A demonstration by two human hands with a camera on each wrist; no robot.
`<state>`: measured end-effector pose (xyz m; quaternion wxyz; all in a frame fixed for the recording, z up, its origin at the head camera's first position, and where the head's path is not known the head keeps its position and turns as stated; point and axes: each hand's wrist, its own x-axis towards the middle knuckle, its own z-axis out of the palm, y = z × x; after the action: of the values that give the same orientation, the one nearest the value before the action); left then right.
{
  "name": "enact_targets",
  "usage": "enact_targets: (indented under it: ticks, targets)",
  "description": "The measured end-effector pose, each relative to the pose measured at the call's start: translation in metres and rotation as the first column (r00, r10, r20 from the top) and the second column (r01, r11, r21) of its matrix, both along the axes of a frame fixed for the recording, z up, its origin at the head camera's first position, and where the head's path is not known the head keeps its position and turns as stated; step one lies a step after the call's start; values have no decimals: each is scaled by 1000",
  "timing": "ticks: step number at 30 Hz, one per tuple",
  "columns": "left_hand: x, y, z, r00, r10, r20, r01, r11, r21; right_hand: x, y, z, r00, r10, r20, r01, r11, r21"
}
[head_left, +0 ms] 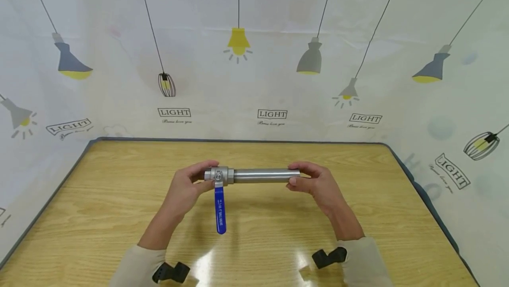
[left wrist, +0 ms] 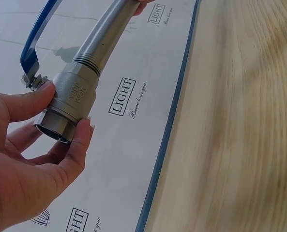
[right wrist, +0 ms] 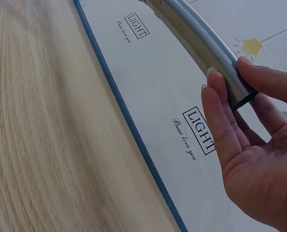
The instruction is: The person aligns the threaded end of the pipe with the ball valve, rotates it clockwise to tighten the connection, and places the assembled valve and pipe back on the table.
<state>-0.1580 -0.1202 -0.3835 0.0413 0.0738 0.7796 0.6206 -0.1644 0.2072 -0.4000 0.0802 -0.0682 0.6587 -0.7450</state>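
Observation:
A steel ball valve (head_left: 221, 173) with a blue lever handle (head_left: 220, 211) is joined to a metal pipe (head_left: 262, 175), which runs level to the right in the head view. My left hand (head_left: 184, 188) grips the valve's outer end between thumb and fingers. At the pipe's far end, my right hand (head_left: 318, 187) pinches it, thumb and fingers on opposite sides. In the left wrist view, threads (left wrist: 86, 65) show where the pipe enters the valve body (left wrist: 73, 94). The pipe's open end (right wrist: 244, 100) appears in the right wrist view. Both pieces are held above the table.
Below lies a wood-grain table (head_left: 119, 216) with a dark blue edge (head_left: 238, 139). A white sheet (head_left: 207, 4) printed with lamps and the word LIGHT stands behind and at both sides. Black wrist cameras (head_left: 172, 272) sit on both sleeves.

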Motion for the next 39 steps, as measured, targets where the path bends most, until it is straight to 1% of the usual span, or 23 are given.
enact_targets:
  ticks: [7,15,23,27,30,35,39]
  targets:
    - [0,0,-1,1000,13,-14,-13,1000,-13,-1,0,-4,1000,11,-14,-11,1000,-4]
    - [0,-2,-3,1000,15,-18,-15,1000,3,-2,-1,-7,1000,16,-21,-15,1000,16]
    - [-1,-3,-5,1000,15,-8,-15,1000,24,-1,-2,-12,1000,25,-14,-25,999,-40]
    - [-1,-4,-7,1000,13,-5,-13,1000,18,2,-4,-15,1000,25,-15,-25,999,-40]
    - [-2,-6,-8,1000,8,-4,-8,1000,3,2,-5,-18,999,26,-34,-27,999,-28]
    - [-4,-9,-10,1000,3,-1,-3,1000,-8,2,-8,-17,998,21,-66,-23,999,-23]
    - [-5,-10,-9,1000,-3,-7,3,1000,-9,2,-9,-13,999,-7,-41,6,1000,-24]
